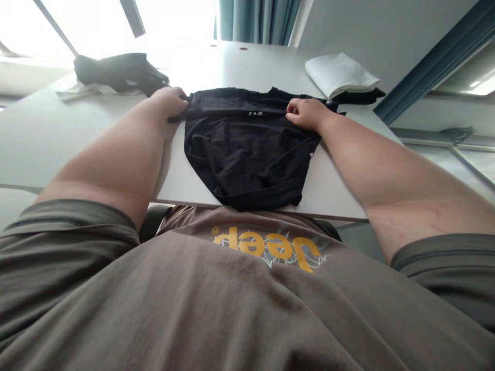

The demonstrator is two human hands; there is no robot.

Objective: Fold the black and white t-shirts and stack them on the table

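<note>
A black T-shirt (247, 159) lies spread on the white table, its lower end reaching the front edge. A fold or overlap runs across its upper part, and a small pale print shows near the middle. My left hand (170, 102) is closed at the shirt's upper left edge, by what looks like a sleeve; its fingertips are partly hidden. On the upper right side, my right hand (307, 113) has curled fingers, with thumb and forefinger pinched on the black cloth.
Piled dark clothing (116, 72) with white cloth beneath sits at the table's far left. At the far right, folded white cloth (340, 74) rests on a black piece. The white table (340, 178) ends close to my body. Teal curtains (257, 20) hang behind.
</note>
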